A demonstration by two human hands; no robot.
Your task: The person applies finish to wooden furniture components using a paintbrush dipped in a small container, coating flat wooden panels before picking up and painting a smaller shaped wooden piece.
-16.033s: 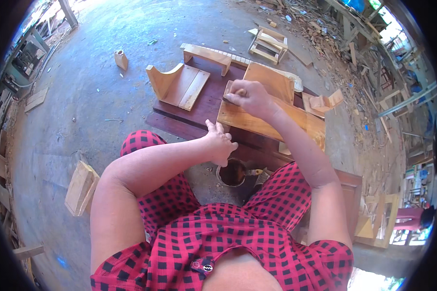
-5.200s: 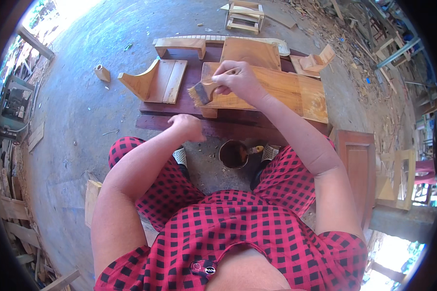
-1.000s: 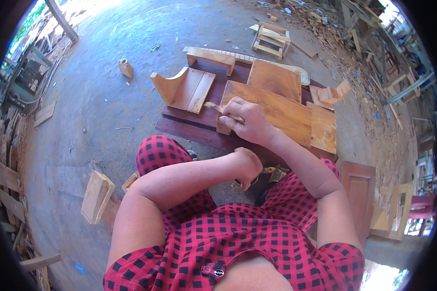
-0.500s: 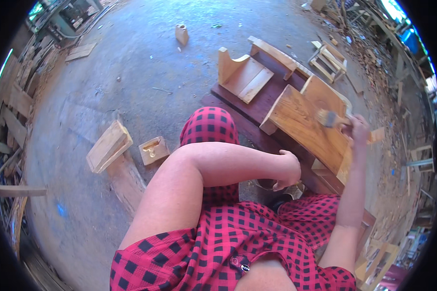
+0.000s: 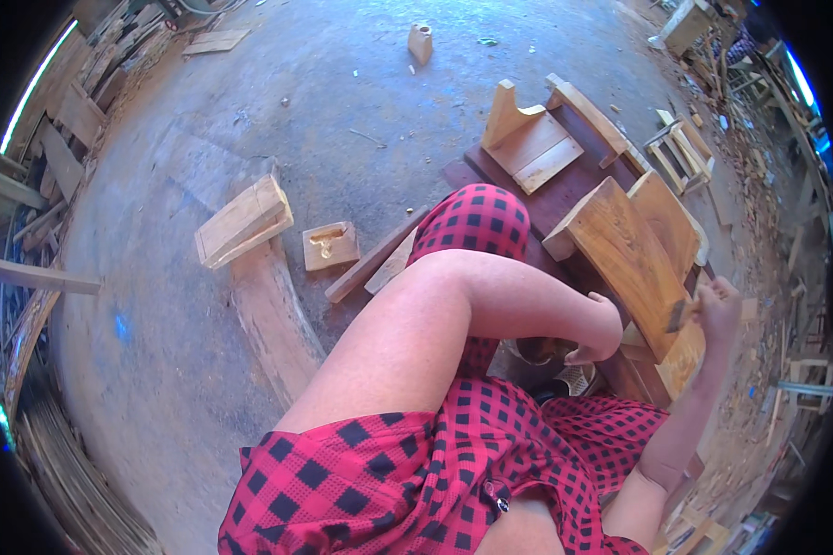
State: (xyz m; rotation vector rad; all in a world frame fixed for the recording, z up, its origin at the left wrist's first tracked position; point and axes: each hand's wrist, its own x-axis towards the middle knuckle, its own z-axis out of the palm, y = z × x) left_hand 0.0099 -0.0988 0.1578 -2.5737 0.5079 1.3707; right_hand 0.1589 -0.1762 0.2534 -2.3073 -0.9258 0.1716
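My right hand (image 5: 717,307) is closed around a paintbrush (image 5: 679,314), its dark bristles down at the near right edge of a glossy brown wooden board (image 5: 625,254). That board belongs to a wooden piece lying on a dark reddish-brown plank surface (image 5: 566,180). My left forearm rests across my raised knee, and my left hand (image 5: 603,331) hangs bent at the wrist. Its visible fingers are apart with nothing seen in them; the rest are hidden. Just beside it, a round container (image 5: 537,350) shows partly behind my arm.
A paler wooden piece (image 5: 546,162) sits at the far end of the dark planks. To the left are a wedge-shaped wooden block (image 5: 243,222), a hollowed block (image 5: 331,246) and a long rough plank (image 5: 273,319). A small wooden frame (image 5: 680,153) stands far right; scrap wood lines both sides.
The brush has moved from the middle of the glossy board to its near right edge. My left hand keeps its pose over my knee. The whole view has shifted left.
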